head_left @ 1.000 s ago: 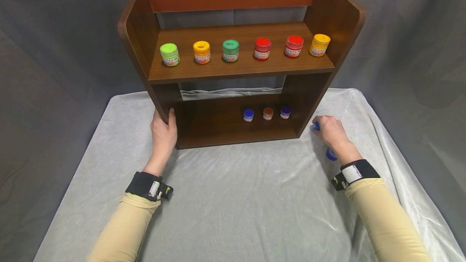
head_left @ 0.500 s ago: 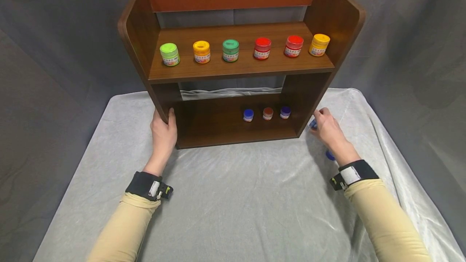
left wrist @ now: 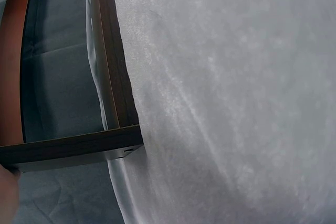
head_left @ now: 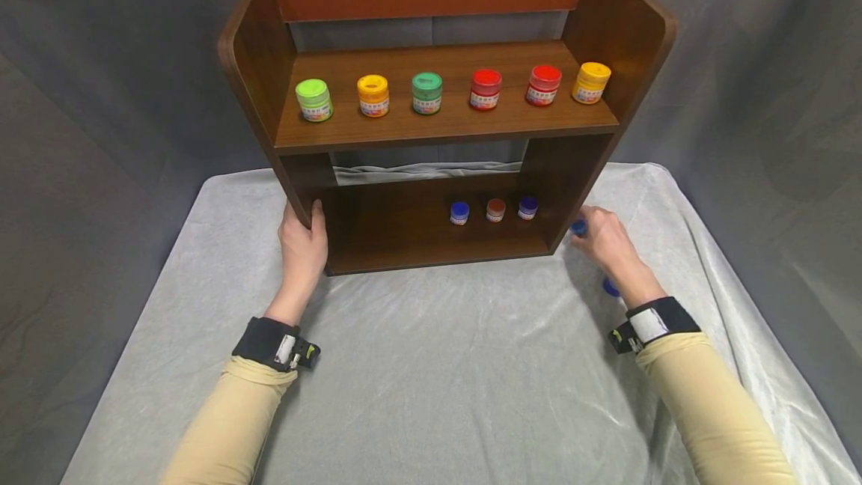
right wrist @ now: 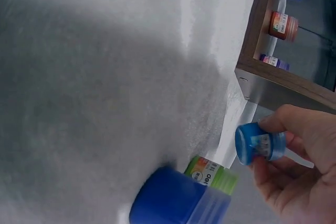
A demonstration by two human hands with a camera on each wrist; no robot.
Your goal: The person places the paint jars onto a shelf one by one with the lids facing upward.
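Note:
A dark brown two-tier wooden shelf (head_left: 431, 139) stands on the cloth. My left hand (head_left: 304, 249) grips the lower part of its left side panel, the thumb in front. Just outside the shelf's lower right corner, my right hand (head_left: 604, 236) pinches a small light-blue paint jar (right wrist: 260, 142) between thumb and fingers. The jar appears held above the cloth. A dark blue jar (head_left: 611, 287) stands below the right wrist, partly hidden by it. The right wrist view shows a light-green jar (right wrist: 212, 176) beside that dark blue one.
Several paint jars line the upper tier, from a light-green jar (head_left: 314, 101) to a yellow jar (head_left: 592, 84). On the lower tier's right half sit a blue jar (head_left: 459, 213), a brown jar (head_left: 495, 210) and a purple jar (head_left: 528, 208). Grey cloth (head_left: 444, 365) covers the table.
My right hand has shifted slightly left and away from me, towards the shelf's side panel, turning the light-blue jar. The left hand and the shelf stay still.

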